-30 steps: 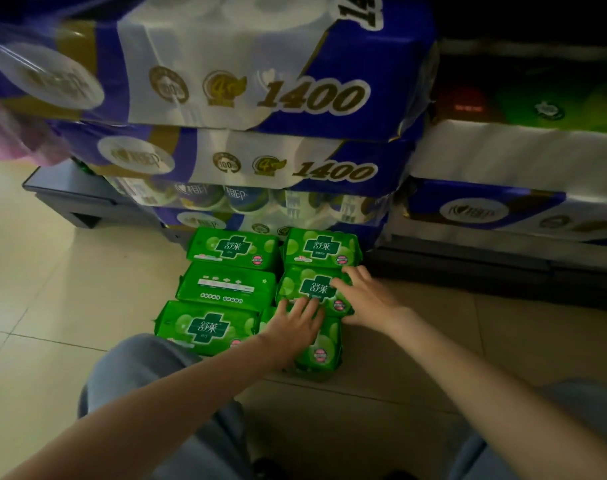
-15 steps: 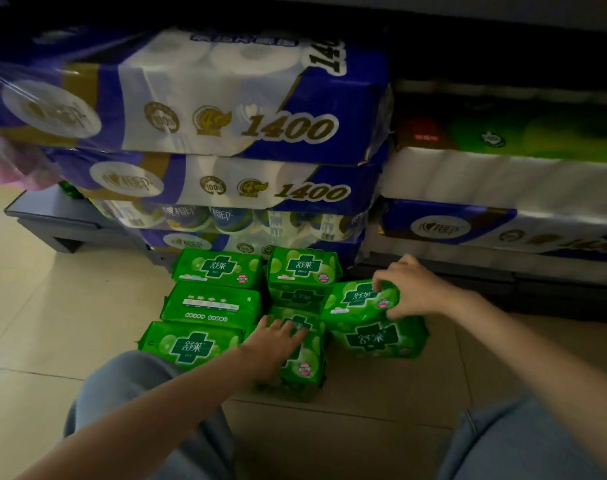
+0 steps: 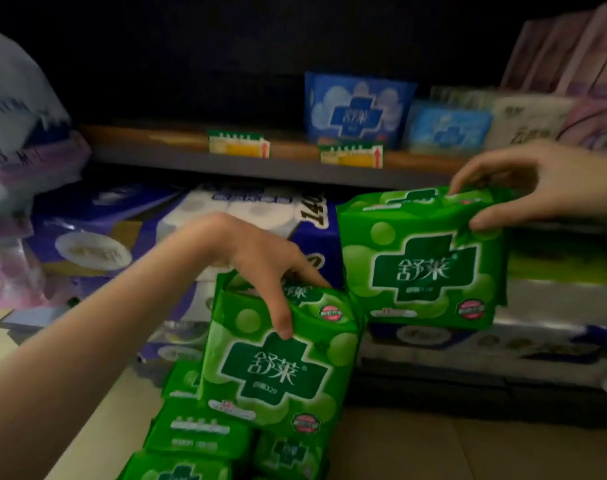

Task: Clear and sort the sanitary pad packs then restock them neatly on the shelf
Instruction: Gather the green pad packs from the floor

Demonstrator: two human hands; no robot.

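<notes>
Left hand (image 3: 260, 268) and right hand (image 3: 523, 188) each pinch soft, glossy, pillow-shaped green pad packs (image 3: 423, 268) by their tops.

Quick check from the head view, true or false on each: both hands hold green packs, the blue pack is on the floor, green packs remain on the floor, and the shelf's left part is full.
1. Each hand holds green packs. True: the left hand grips the lower green pack, the right hand the upper green pack.
2. The blue pack lies on the floor. False: it stands on the shelf.
3. Green packs on the floor remain. True.
4. The shelf's left part is full. False: no packs show there.
</notes>
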